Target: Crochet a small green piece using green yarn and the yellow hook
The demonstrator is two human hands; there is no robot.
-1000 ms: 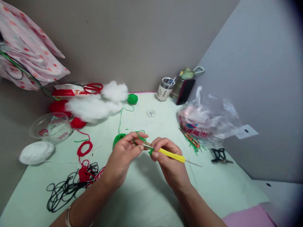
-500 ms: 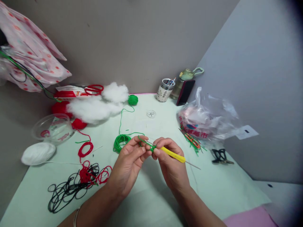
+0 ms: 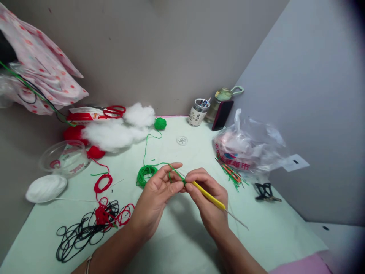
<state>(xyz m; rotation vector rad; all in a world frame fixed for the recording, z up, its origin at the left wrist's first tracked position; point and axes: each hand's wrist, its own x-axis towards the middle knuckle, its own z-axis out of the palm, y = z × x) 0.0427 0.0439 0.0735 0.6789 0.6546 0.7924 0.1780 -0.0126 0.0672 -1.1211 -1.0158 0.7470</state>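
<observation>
My left hand [image 3: 156,198] pinches a strand of green yarn [image 3: 173,173] between thumb and fingers, over the middle of the pale green table [image 3: 176,243]. My right hand [image 3: 208,199] grips a crochet hook with a yellow handle [image 3: 209,196]; its metal tip meets the yarn at my left fingertips. The strand runs back to a loose green coil [image 3: 145,174] and on to a small green yarn ball [image 3: 160,123] near the wall.
White stuffing [image 3: 114,131], red yarn balls [image 3: 95,152] and red scissors [image 3: 114,111] lie far left, with a clear plastic bowl [image 3: 64,156] and white ball [image 3: 45,187]. Black and red cord [image 3: 88,226] tangles near left. A plastic bag [image 3: 248,146], small scissors [image 3: 230,173], hair clip [image 3: 265,191], cup [image 3: 199,111] and bottle [image 3: 221,99] sit right.
Both hands drifted slightly right and down. My right hand tilted the hook so its back end points lower toward the near right. The green coil is now uncovered beside my left hand.
</observation>
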